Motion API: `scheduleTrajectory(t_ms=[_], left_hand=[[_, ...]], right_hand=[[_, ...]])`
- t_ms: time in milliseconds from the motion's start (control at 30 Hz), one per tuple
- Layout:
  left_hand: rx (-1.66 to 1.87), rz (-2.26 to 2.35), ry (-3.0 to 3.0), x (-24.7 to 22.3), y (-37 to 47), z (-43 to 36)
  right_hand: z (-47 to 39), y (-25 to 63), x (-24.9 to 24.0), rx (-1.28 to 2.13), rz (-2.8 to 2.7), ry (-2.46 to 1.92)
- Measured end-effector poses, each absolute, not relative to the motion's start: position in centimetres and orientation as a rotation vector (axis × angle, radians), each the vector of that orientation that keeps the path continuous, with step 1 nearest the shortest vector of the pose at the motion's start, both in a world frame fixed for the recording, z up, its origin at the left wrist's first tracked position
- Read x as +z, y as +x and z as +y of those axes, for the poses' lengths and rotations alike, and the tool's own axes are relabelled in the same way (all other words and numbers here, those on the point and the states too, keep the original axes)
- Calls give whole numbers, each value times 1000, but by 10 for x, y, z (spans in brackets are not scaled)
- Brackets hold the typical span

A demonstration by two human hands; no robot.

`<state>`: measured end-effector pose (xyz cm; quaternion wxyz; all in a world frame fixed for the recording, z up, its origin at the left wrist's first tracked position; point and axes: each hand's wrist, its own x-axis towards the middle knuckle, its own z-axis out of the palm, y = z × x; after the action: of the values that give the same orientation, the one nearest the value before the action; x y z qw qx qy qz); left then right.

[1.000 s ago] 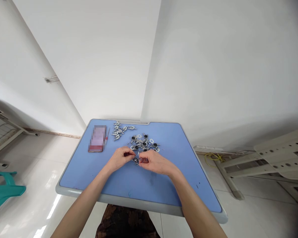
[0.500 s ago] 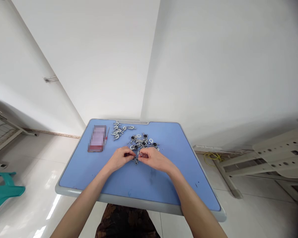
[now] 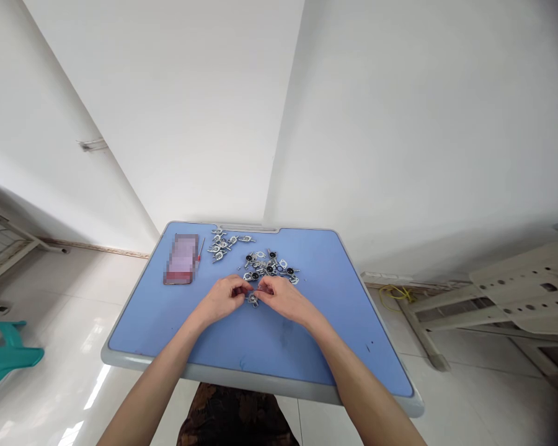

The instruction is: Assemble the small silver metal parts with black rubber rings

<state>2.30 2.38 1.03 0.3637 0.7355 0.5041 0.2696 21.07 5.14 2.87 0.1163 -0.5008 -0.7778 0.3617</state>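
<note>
A small silvery metal part (image 3: 252,301) with a rounded body and short lugs sits between my two hands, low over the table. My left hand (image 3: 224,297) has its fingers curled, thumb and fingertips at the part's left side. From the right, my right hand (image 3: 281,297) reaches in with thumb and index finger pinched together just above the part; whatever is between them is too small to make out. Right beyond my fingers lies a pile of metal parts with round black pieces (image 3: 270,269), along with flat oval plates (image 3: 283,263) and a dark ring (image 3: 279,269).
On the blue table (image 3: 260,347), a group of similar metal parts (image 3: 219,245) lies at the back left. Beside it are a thin red-handled screwdriver (image 3: 199,254) and a phone (image 3: 181,259). White wall stands behind. A green stool (image 3: 13,353) is at the left.
My right hand has shifted slightly left, its fingertips now closer to my left hand and over the metal part. The left hand stays almost in place.
</note>
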Motion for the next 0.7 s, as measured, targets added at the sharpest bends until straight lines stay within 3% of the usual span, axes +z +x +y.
scheduleTrajectory(t_ms=[700], left_hand=[[490,1456,2243,15,35,13]], right_hand=[[49,220,37,855,-2633,-1456]])
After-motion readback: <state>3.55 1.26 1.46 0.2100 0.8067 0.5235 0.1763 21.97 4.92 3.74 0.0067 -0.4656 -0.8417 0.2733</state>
